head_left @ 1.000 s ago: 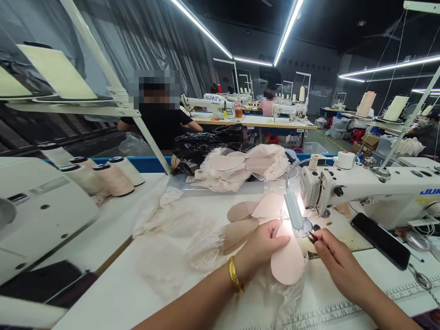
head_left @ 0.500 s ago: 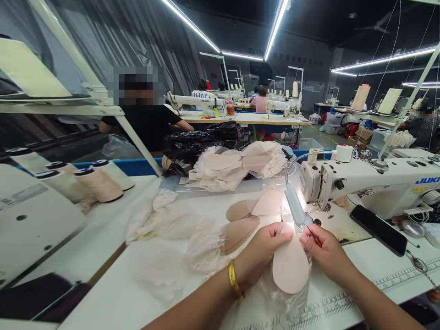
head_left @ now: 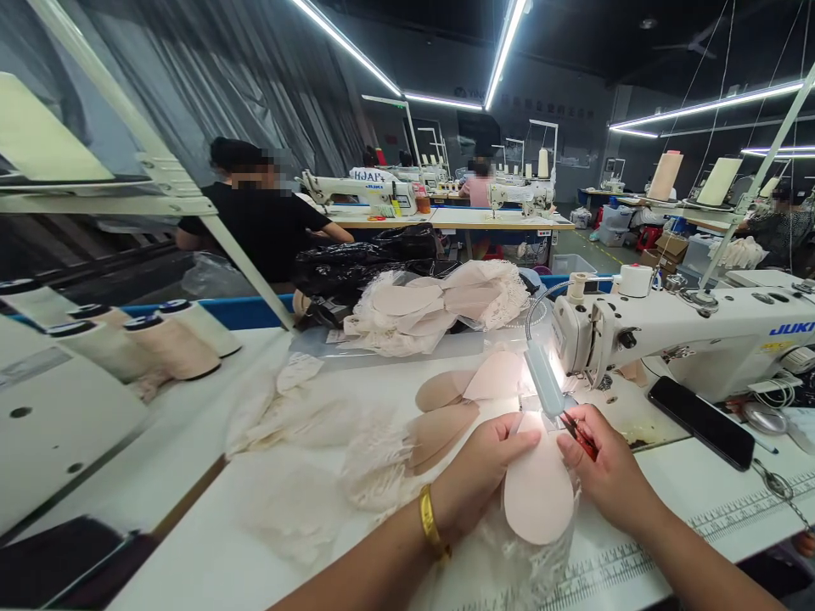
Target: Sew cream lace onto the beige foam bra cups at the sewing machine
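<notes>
A pale pink oval pad point(head_left: 538, 496) with sheer lace beneath it lies between my hands, under the lit lamp point(head_left: 544, 379). My left hand point(head_left: 487, 462), with a gold bracelet at the wrist, pinches the pad's upper left edge between thumb and fingers. My right hand point(head_left: 602, 458) is closed around small red-handled snips point(head_left: 581, 435), their tips toward the top of the pad; its thumb rests by the pad's right edge. More pink pads point(head_left: 442, 428) and cream lace point(head_left: 375, 462) are spread to the left.
A white sewing machine point(head_left: 688, 327) stands at right, beside a black phone point(head_left: 700, 422). Lace pieces are piled point(head_left: 407, 310) at the back near black plastic bags point(head_left: 369, 259). Thread cones point(head_left: 175, 345) stand left. A person in black point(head_left: 248, 225) sits beyond the table.
The red snips in my right hand have turned and show more, and its fingers have shifted slightly up. My left hand keeps its hold. The camera view has shifted slightly.
</notes>
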